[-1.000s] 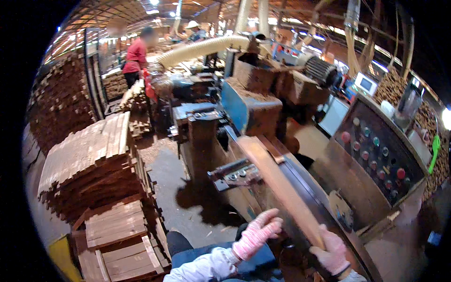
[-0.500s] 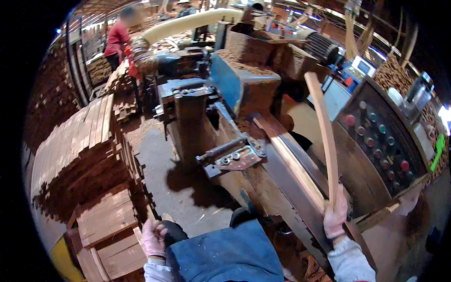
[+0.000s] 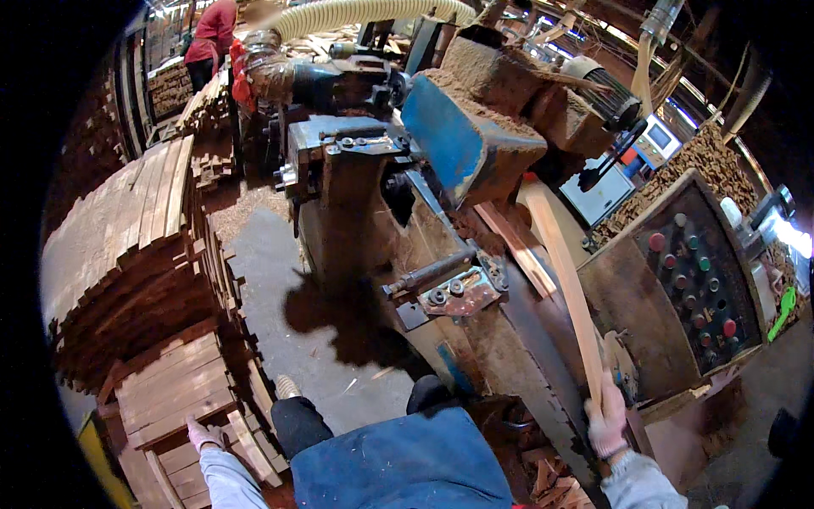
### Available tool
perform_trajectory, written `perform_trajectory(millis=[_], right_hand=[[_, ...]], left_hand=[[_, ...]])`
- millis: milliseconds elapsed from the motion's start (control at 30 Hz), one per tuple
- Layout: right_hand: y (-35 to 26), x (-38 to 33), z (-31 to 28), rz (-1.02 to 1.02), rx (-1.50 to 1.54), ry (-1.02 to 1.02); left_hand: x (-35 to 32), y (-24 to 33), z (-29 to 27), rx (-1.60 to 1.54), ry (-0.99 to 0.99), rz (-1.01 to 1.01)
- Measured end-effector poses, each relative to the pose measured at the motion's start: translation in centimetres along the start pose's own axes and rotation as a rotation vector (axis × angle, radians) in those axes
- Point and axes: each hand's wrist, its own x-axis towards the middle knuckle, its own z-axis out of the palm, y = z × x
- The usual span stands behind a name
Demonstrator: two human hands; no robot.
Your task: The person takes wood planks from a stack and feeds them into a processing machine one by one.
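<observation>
My right hand (image 3: 606, 420), in a pale pink glove, is closed around the near end of a long, light wooden strip (image 3: 566, 280). The strip slants away from me over the machine bed, and its far end is near the blue, dust-covered hood (image 3: 445, 127). Another wooden strip (image 3: 524, 254) lies on the bed to its left, with its far part under the hood. At the lower left, my gloved left hand (image 3: 203, 434) has its fingers at the edge of a wooden board (image 3: 182, 416) on a low stack. Its fingertips are partly hidden.
A metal bracket with rollers (image 3: 458, 288) sits beside the bed. On the right stands a control panel (image 3: 691, 280) with coloured buttons. A tall stack of boards (image 3: 119, 212) fills the left side. A person in red (image 3: 212, 38) stands at the far left. Wood scraps (image 3: 560, 483) lie below the bed.
My left hand has moved left onto the low stack. The strip in my right hand has tipped down and forward toward the hood. The strip on the bed has slid farther in.
</observation>
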Motion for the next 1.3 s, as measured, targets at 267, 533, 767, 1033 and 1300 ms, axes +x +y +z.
perform_trajectory(millis=[267, 533, 767, 1033, 1300], right_hand=[[1.6, -10.3, -6.1, 0.062, -0.235, -0.337], [-2.1, 7.0, 1.2, -0.36, -0.466, -0.231], [-1.3, 15.0, 10.3, -0.231, -0.051, -0.084], [-21.5, 6.4, 1.9, -0.664, 0.23, -0.372], [-4.5, -6.7, -8.3, 0.129, 0.014, -0.388]], left_hand=[[1.4, -0.8, -2.6, 0.999, 0.009, 0.809], [-11.2, -1.2, -0.1, -0.227, -0.098, 0.244], [-26.8, -6.9, 3.5, 0.004, -0.599, 0.429], [-48.6, -20.7, 12.9, 0.165, -1.205, 0.23], [-47.5, -16.2, 13.7, 0.395, -1.495, 0.24]])
